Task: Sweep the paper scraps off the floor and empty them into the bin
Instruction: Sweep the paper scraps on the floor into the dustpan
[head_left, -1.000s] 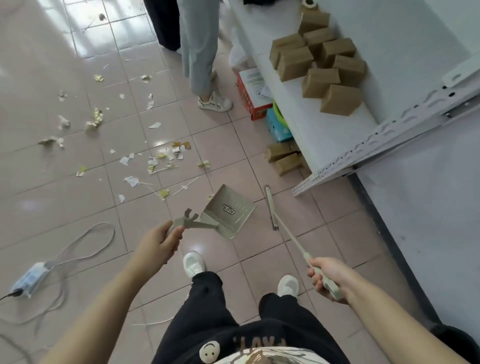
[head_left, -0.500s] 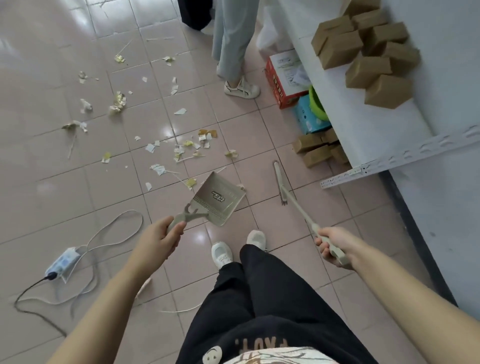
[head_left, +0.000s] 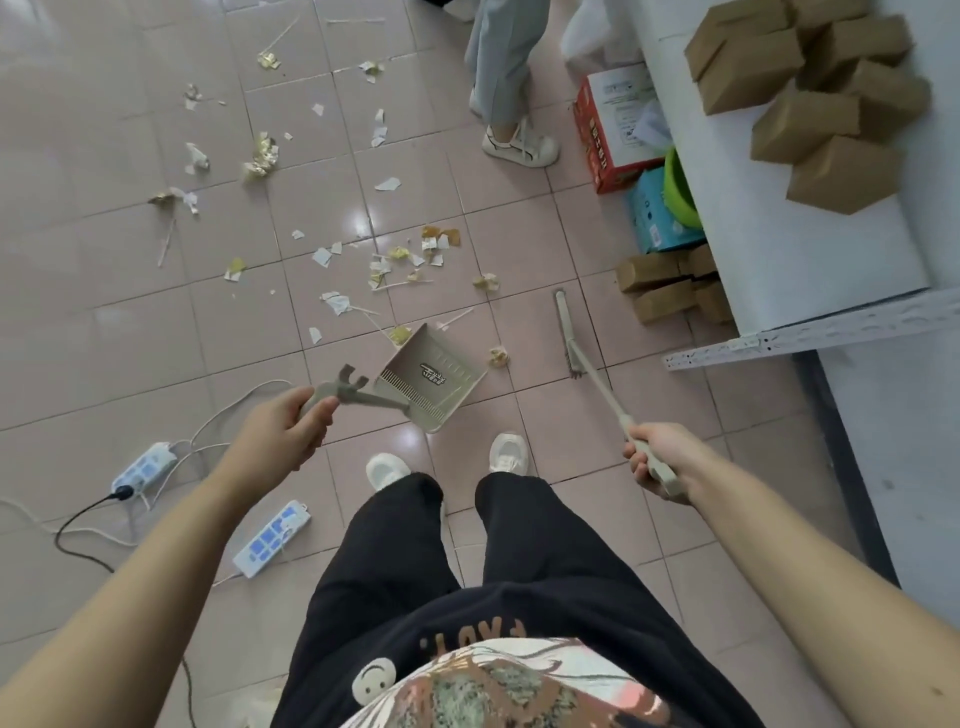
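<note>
My left hand (head_left: 284, 431) grips the handle of a beige dustpan (head_left: 432, 375), held just above the pink floor tiles with its mouth toward the scraps. In my right hand (head_left: 655, 457) is the long handle of a beige broom (head_left: 567, 332), its narrow head down on the floor to the right of the pan. White and yellow paper scraps (head_left: 400, 260) lie scattered over the tiles ahead and to the left. One crumpled scrap (head_left: 497, 356) sits between pan and broom head. No bin is in view.
Another person's legs and white shoe (head_left: 519, 145) stand ahead. A white shelf (head_left: 769, 228) with brown boxes (head_left: 810, 119) runs along the right, cartons (head_left: 613, 135) below it. Two power strips (head_left: 272, 538) and cables (head_left: 83, 525) lie at my left. My own feet (head_left: 447, 460) are below the pan.
I have stepped forward, so the scraps now lie closer. The dustpan and broom travelled forward with my hands, which kept their grip.
</note>
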